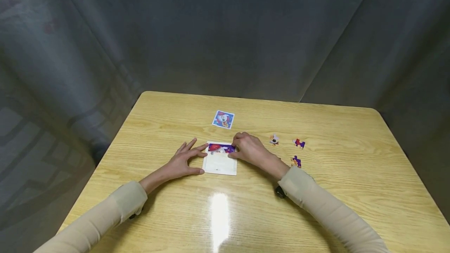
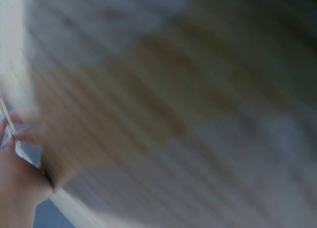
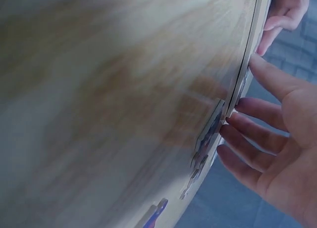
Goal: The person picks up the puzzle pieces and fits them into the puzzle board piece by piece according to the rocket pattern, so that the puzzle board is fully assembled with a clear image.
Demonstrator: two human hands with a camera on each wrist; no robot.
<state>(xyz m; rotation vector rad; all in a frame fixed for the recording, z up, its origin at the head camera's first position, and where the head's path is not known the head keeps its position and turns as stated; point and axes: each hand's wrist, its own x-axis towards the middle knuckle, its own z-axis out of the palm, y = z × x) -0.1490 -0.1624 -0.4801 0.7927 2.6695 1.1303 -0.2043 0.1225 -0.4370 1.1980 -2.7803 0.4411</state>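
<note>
A white square puzzle tray point(image 1: 219, 165) lies on the table, with a row of purple and red puzzle pieces point(image 1: 215, 147) along its far side. My left hand point(image 1: 179, 164) spreads its fingers and thumb at the tray's left edge, steadying it. At the far right corner, my right hand point(image 1: 251, 149) has thumb and forefinger on either side of a purple puzzle piece point(image 1: 230, 148), pinching it within the tray. The right wrist view shows that thumb and the fingertips point(image 3: 241, 106) low at the tray's edge. In the left wrist view, the left hand point(image 2: 22, 181) shows only partly.
Behind the tray lies a small picture card point(image 1: 223, 119). Loose puzzle pieces are off to the right: a white one point(image 1: 274, 140), a red and purple one point(image 1: 299, 143) and an orange and purple one point(image 1: 296, 161). Grey curtains point(image 1: 225, 38) hang beyond the wooden table point(image 1: 168, 221).
</note>
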